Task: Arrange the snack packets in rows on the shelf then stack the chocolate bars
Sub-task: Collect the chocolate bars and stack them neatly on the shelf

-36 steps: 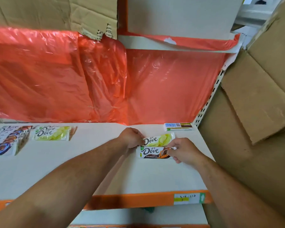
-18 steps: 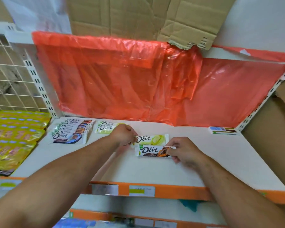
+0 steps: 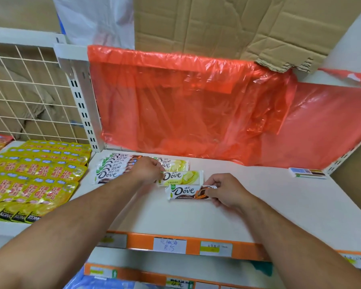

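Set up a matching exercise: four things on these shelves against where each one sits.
Things:
1. nearer yellow-green Dove bar
2. brown Dove bar
3. yellow snack packets
4. small box

Places:
A. in rows, far left
B. pinched by the right hand
C. alone at the far right
D. gripped at its end by the left hand

Pairs: 1-D, 2-B, 3-A, 4-C

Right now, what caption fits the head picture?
Left hand holds the yellow chocolate bar, right hand the brown bar, on a shelf.
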The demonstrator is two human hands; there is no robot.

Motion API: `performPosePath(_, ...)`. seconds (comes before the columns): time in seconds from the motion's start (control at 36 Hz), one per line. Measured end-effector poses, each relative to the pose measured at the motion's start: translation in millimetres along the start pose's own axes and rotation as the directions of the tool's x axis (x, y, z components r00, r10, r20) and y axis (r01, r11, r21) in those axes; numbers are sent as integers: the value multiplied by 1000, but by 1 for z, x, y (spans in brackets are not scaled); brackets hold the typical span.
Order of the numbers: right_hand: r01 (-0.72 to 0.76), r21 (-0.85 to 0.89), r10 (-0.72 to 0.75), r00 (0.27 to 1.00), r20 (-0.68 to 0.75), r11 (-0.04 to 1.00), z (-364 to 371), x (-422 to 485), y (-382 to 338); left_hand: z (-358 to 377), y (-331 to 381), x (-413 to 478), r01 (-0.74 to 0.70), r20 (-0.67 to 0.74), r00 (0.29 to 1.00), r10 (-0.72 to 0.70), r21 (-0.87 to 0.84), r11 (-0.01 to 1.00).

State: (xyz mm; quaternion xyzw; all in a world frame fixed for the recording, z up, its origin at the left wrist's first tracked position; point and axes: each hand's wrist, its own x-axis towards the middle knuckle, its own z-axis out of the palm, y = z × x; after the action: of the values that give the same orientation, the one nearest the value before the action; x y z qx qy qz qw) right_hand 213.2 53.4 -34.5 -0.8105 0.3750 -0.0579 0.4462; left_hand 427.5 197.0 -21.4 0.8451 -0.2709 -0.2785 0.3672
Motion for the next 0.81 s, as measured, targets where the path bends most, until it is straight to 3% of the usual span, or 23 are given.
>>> performPosePath(0.17,26,-40,-24,999,42,999,2,17,-11,-10,5,1,5,-87,996,10,162,987)
performPosePath(0.47,47,-39,-44,996,75,998,14,35,-24,-19,-3,16,-57,-95,991,91,311,949)
performPosePath(0.58,33,-33,-32,999,42,999,16,39,-24,-22,-4,30,-109,-88,982,166,458,883)
performPosePath(0.69,9,-47,-9,1000,8,999,19,38,-27,-23,-8,43,-201,-80,943,323,636,745)
performPosePath(0.81,-17,-16,17,1000,-22,1000,23,38,-28,-26,-15,56,-234,-46,928,369,700,675)
